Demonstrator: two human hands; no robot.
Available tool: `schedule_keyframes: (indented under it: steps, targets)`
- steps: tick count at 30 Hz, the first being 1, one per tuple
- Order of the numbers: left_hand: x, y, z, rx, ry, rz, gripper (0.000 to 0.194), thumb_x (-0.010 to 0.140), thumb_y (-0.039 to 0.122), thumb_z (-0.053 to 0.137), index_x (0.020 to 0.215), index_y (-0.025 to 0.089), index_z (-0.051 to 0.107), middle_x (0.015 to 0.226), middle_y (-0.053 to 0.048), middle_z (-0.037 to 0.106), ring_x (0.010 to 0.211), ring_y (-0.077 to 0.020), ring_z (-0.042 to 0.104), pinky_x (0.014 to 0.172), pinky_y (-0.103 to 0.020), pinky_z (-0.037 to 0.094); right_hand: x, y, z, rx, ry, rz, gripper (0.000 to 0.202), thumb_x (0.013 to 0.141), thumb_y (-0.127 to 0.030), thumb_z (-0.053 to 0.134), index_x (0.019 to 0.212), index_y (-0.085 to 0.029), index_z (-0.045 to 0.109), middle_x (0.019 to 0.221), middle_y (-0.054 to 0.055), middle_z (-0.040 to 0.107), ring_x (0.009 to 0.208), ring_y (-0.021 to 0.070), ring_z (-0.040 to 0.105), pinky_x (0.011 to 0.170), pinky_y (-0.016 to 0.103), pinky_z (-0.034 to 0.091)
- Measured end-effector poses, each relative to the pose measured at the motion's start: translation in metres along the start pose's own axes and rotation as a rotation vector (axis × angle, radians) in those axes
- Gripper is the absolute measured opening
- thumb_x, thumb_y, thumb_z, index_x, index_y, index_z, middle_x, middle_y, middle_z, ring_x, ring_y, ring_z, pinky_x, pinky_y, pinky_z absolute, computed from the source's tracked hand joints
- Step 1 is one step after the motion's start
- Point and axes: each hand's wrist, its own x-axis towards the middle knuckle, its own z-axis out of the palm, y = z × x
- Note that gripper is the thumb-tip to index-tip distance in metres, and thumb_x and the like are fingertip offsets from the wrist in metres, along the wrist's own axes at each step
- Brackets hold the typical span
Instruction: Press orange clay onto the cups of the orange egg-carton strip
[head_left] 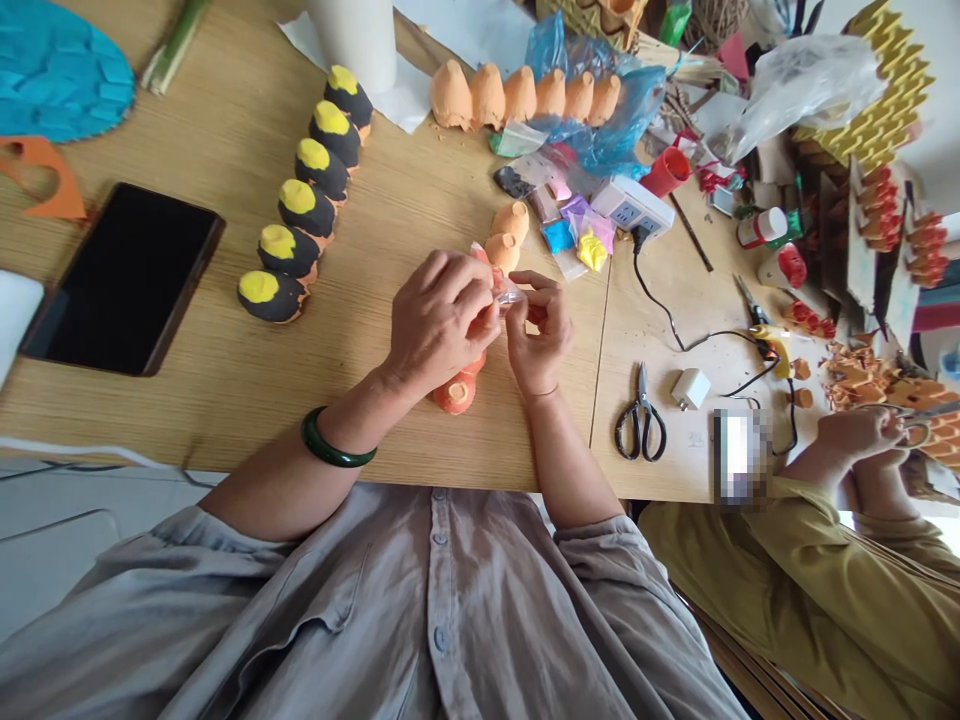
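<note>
My left hand (442, 315), with a dark green bangle at its wrist, is closed with its fingertips on a small clear plastic packet (510, 293). Opposite it, my right hand (541, 335) pinches the packet's other side between thumb and fingers. Something orange-red shows by the packet, partly covered by my fingers. Beneath my hands lies a strip of egg-carton cups (504, 250). Its far cups are plain pale orange, while the near end (455, 393) is a brighter orange-red. My left hand hides the strip's middle.
Left stands a black-and-yellow cup row (300, 197), beside a black tablet (127, 280). Ahead are a plain cup row (521, 95), clay packets (577, 235) and a power strip (632, 205). Scissors (640, 420) lie right. A co-worker's hand (859, 435) holds scissors at far right.
</note>
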Motion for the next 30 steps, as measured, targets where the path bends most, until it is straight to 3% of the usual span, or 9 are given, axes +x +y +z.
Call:
schedule_keyframes:
  steps: [3,5,8,11,14,18,23,27,30]
  targets:
    - [0.005,0.002,-0.004,-0.099,0.118,0.031,0.019,0.117,0.046,0.07,0.106,0.031,0.069,0.139,-0.007,0.08,0.132,-0.0309,0.075,0.12,-0.058,0.061,0.001,-0.002,0.001,0.04,0.007,0.049,0.029,0.105,-0.051,0.074,0.089,-0.031,0.06,0.115,0.004,0.085,0.091,0.0177,0.077,0.076,0.032,0.066]
    - [0.009,0.003,-0.006,-0.22,0.22,-0.024,0.031,0.117,0.061,0.071,0.123,0.031,0.075,0.149,-0.01,0.077,0.144,-0.0324,0.072,0.126,-0.059,0.061,0.001,-0.002,0.001,0.108,0.014,0.106,0.035,0.102,-0.057,0.078,0.087,-0.031,0.06,0.113,0.003,0.084,0.087,0.0171,0.076,0.076,0.033,0.067]
    - [0.012,0.001,-0.008,-0.431,0.269,-0.255,0.053,0.113,0.08,0.071,0.137,0.033,0.077,0.151,-0.011,0.077,0.13,-0.0312,0.079,0.104,-0.053,0.071,0.001,0.0,0.0,0.262,-0.02,0.159,0.045,0.095,-0.066,0.088,0.086,-0.031,0.062,0.106,0.002,0.083,0.086,0.0185,0.076,0.079,0.035,0.072]
    - [0.012,0.0,-0.007,-0.52,0.203,-0.438,0.055,0.112,0.086,0.069,0.109,0.032,0.079,0.1,-0.005,0.082,0.077,-0.0231,0.074,0.065,-0.042,0.061,0.002,0.002,-0.001,0.364,-0.137,0.201,0.053,0.091,-0.077,0.091,0.089,-0.031,0.063,0.104,0.003,0.079,0.084,0.0201,0.076,0.073,0.038,0.073]
    - [0.011,-0.002,-0.004,-0.433,0.189,-0.482,0.07,0.113,0.089,0.062,0.075,0.029,0.062,0.063,0.001,0.052,0.06,-0.0203,0.056,0.062,-0.041,0.051,0.004,0.002,-0.001,0.358,-0.234,0.212,0.058,0.092,-0.082,0.09,0.096,-0.032,0.061,0.11,0.004,0.079,0.093,0.0221,0.078,0.081,0.04,0.075]
    - [0.01,-0.006,-0.002,-0.306,0.216,-0.5,0.074,0.113,0.088,0.059,0.07,0.029,0.05,0.063,0.001,0.047,0.067,-0.0213,0.055,0.068,-0.042,0.05,0.008,-0.002,-0.002,0.374,-0.231,0.132,0.056,0.093,-0.073,0.093,0.101,-0.032,0.056,0.126,0.007,0.08,0.115,0.0249,0.08,0.095,0.04,0.075]
    - [0.007,-0.015,-0.007,-0.263,0.182,-0.533,0.07,0.113,0.086,0.058,0.07,0.031,0.055,0.064,-0.002,0.052,0.078,-0.0253,0.064,0.076,-0.045,0.055,0.007,-0.002,-0.005,0.395,-0.337,0.25,0.049,0.094,-0.074,0.092,0.11,-0.032,0.075,0.1,0.002,0.081,0.072,0.0204,0.074,0.065,0.038,0.069]
    - [0.007,-0.021,-0.008,-0.247,0.182,-0.528,0.069,0.11,0.09,0.056,0.071,0.033,0.059,0.064,-0.003,0.055,0.084,-0.0272,0.068,0.08,-0.047,0.058,0.003,0.002,-0.003,0.319,-0.283,0.285,0.054,0.095,-0.078,0.086,0.122,-0.032,0.086,0.098,0.003,0.084,0.069,0.0202,0.071,0.064,0.039,0.067]
    - [0.01,-0.015,-0.007,-0.218,0.21,-0.519,0.073,0.11,0.091,0.057,0.067,0.031,0.051,0.06,-0.002,0.051,0.072,-0.0241,0.061,0.071,-0.045,0.055,0.003,0.001,-0.003,0.3,-0.3,0.239,0.048,0.099,-0.073,0.081,0.12,-0.031,0.09,0.098,0.002,0.084,0.064,0.0175,0.066,0.061,0.037,0.063]
